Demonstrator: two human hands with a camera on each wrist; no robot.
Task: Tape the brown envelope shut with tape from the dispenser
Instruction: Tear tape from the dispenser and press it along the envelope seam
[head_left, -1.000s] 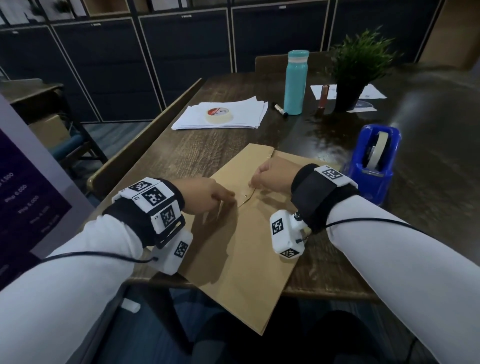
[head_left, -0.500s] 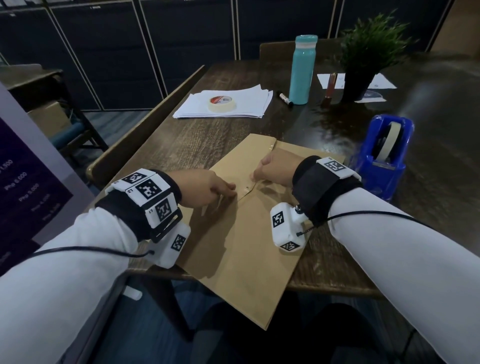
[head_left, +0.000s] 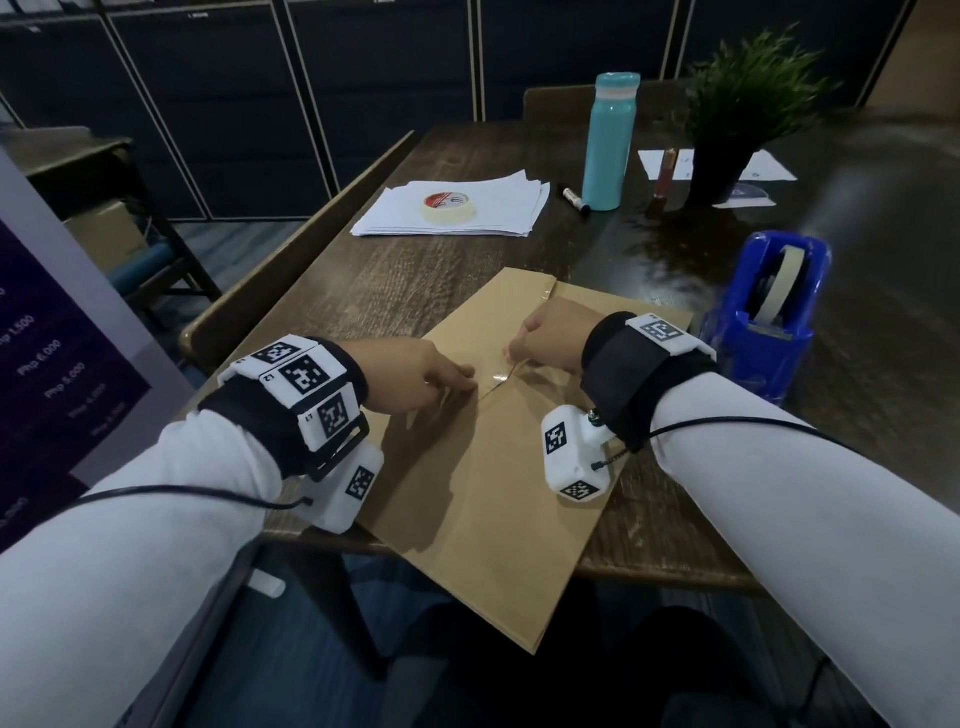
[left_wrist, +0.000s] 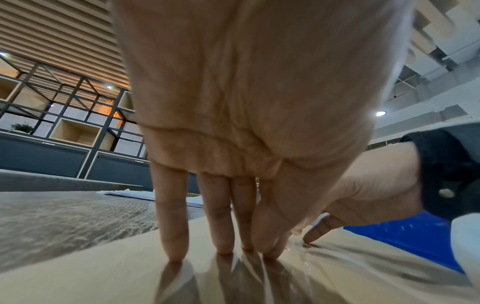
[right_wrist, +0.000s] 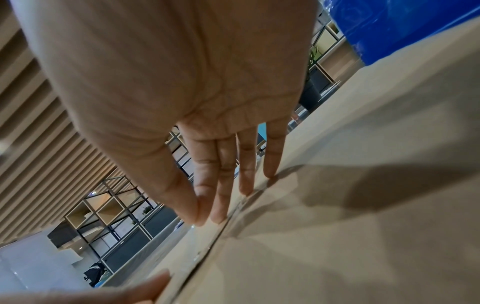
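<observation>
Head view: both hands stay on the brown envelope (head_left: 483, 467), frame centre, as 0.5 s ago; clear tape (head_left: 496, 375) glints on the flap seam. Blue dispenser (head_left: 763, 322) right.
Left wrist: left hand (left_wrist: 246, 123) fingers straight, pressing tape.
Right wrist: right hand (right_wrist: 182, 82) fingers straight, tips along the flap edge.

"php 6,000", "php 5,000" on purple sign (head_left: 57, 374)

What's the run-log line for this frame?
stage: pressing tape on flap | left hand: fingers flat on brown envelope | right hand: same | dispenser: idle
</observation>
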